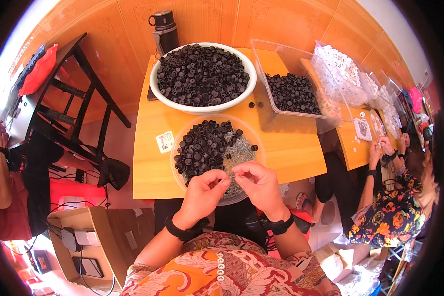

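**Hands joined over the clear dish of black caps and screws**

Both hands meet above the near rim of the clear round dish (180, 135). The left hand (204, 190) has its fingers curled, thumb and forefinger pinched together on a small part; the part itself is too small to identify. The right hand (261, 185) likewise has thumb and forefinger closed, holding a thin metal pin (233, 176) that bridges the gap between the two hands. Each wrist carries a black band.

The work item is small and mostly hidden by the fingertips; only the thin, pale, metallic pin shows, lying roughly level just above the dish's near edge.

Containers:

- Clear round dish, on the wooden table (291, 148) directly in front of the person: a heap of black plastic caps (202, 145) fills its left half; a pile of small silver screws (239, 153) fills the right half.
- White round basin (202, 106), just beyond the dish: heaped with the same kind of black caps.
- Clear rectangular tub (266, 59), right of the basin: black caps cover its floor.
- Clear bag (340, 74), right of the tub: white plastic parts.

Two loose black caps lie on the table between basin and tub. A black flask (165, 32) stands behind the basin.
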### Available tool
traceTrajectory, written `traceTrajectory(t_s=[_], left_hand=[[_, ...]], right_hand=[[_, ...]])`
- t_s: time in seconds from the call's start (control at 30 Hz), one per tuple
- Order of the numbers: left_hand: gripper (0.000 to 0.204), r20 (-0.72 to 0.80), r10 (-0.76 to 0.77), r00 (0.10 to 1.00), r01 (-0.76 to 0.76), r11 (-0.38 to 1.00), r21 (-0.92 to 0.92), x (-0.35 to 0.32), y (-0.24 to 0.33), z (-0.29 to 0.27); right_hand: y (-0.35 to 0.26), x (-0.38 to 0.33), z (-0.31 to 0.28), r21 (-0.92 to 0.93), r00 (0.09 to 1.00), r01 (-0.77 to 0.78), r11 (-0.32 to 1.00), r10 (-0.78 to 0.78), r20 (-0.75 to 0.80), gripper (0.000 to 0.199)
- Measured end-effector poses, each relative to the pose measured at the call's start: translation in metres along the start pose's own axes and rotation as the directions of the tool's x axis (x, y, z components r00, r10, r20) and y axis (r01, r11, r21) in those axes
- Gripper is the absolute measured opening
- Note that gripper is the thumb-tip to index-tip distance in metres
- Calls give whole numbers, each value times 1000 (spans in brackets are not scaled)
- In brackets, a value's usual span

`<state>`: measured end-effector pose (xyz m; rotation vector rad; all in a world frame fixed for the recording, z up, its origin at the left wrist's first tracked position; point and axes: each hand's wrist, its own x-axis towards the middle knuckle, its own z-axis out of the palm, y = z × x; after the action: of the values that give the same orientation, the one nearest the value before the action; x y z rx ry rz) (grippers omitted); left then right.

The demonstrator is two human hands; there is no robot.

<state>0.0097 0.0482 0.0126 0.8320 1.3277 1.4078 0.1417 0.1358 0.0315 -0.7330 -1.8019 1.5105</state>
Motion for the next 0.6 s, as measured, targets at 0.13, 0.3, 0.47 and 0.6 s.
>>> traceTrajectory(t_s=[0.13,0.3,0.47,0.6], left_hand=[[9,-31,33,999,-31,998,61,2,-1,5],[10,11,20,1000,-21,998,65,3,0,4],[11,13,-38,999,37,993,114,3,3,4],[13,24,-20,1000,17,993,118,2,4,4]], right_hand=[[0,0,3,-71,1000,27,997,-27,1,14],[1,0,3,-60,993,93,994,-97,-60,14],[10,2,-2,264,977,-92,960,139,-164,17],[12,1,-11,409,984,-142,901,174,-42,19]])
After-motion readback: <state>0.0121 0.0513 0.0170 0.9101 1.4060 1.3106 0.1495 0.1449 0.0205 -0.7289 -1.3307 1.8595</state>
